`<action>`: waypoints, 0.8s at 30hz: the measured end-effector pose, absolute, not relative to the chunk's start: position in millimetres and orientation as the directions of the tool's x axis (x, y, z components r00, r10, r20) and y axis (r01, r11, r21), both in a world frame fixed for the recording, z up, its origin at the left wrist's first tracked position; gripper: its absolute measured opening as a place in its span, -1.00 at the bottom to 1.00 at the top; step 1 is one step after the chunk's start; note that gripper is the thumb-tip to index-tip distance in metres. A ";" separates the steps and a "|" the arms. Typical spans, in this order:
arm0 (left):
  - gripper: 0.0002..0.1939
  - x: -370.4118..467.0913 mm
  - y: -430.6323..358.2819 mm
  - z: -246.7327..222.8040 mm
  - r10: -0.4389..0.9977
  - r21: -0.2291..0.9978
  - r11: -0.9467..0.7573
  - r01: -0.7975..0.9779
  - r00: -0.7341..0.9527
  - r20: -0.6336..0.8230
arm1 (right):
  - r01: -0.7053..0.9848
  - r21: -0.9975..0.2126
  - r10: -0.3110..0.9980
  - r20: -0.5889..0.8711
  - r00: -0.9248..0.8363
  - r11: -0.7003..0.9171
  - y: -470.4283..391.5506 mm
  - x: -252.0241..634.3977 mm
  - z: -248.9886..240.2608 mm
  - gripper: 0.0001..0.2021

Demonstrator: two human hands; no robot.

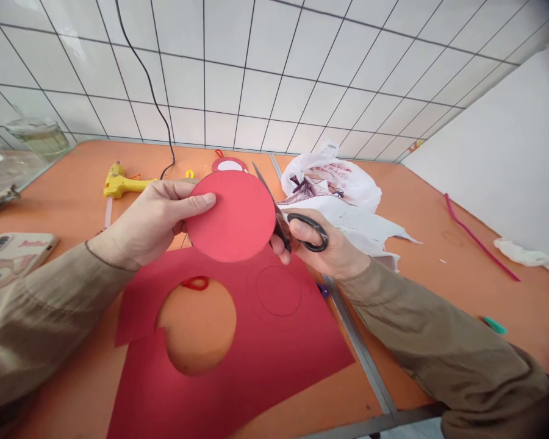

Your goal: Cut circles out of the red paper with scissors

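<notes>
Scissors (282, 231) are resting in the right hand's (332, 253) grip, the thumb threading a black loop and the fingers curling below, while a blade is pointing toward eleven o'clock beside the red disc's (233, 219) rim. That disc is hanging above the orange table (462, 280), just about mid-view, with the left hand (165, 210) pinching it at ten o'clock, thumb pressing the face, fingertips hiding behind. Whether the blades are biting paper, I cannot tell. Trimming smoothly probably calls for turning the disc into the blades rather than twisting the cutting wrist, taking short snips near the pivot, and shifting the pinch before the edge beneath it is coming round. A red sheet (274, 360) with a round hole is lying toward six o'clock; a yellow glue gun (119, 183) is resting between nine and ten, and a white plastic bag (338, 177) is slumping at two.
</notes>
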State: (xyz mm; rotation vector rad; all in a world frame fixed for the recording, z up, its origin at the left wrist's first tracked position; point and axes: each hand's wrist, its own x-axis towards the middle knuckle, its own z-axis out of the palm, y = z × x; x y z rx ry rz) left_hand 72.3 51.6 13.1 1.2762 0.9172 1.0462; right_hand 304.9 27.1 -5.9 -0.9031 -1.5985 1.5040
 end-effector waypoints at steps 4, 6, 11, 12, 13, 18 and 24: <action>-0.91 74.6 52.1 10.1 0.970 0.989 -0.027 -0.148 0.234 0.061 | -0.035 -0.999 0.890 0.046 -0.454 0.034 26.7 301.7 -9.4 -0.76; -0.92 77.6 50.6 8.0 0.972 0.983 -0.040 -0.178 0.220 0.079 | -0.065 -0.997 0.898 0.070 -0.434 0.046 26.2 298.6 -10.4 -0.81; -0.88 90.4 38.6 -0.7 0.987 0.967 0.005 -0.257 0.156 0.036 | -0.090 -0.980 0.921 0.197 -0.335 0.177 23.8 287.5 -11.1 -0.94; -0.87 93.3 35.2 -3.0 0.988 0.960 0.012 -0.281 0.148 0.031 | -0.090 -0.978 0.930 0.206 -0.305 0.187 23.6 285.5 -11.7 -0.93; -0.87 96.1 31.7 -5.3 0.988 0.952 0.024 -0.307 0.156 0.025 | -0.098 -0.976 0.939 0.212 -0.269 0.193 23.6 284.0 -12.5 -0.92; -0.88 103.5 19.9 -11.1 0.970 0.932 0.104 -0.347 0.244 -0.017 | -0.159 -0.976 0.960 0.182 -0.212 0.150 26.4 285.5 -15.2 -0.88; -0.85 97.0 18.3 -2.3 0.912 0.916 0.267 -0.298 0.386 -0.141 | -0.054 -0.991 0.938 0.133 -0.320 0.123 25.4 291.4 -1.1 -0.78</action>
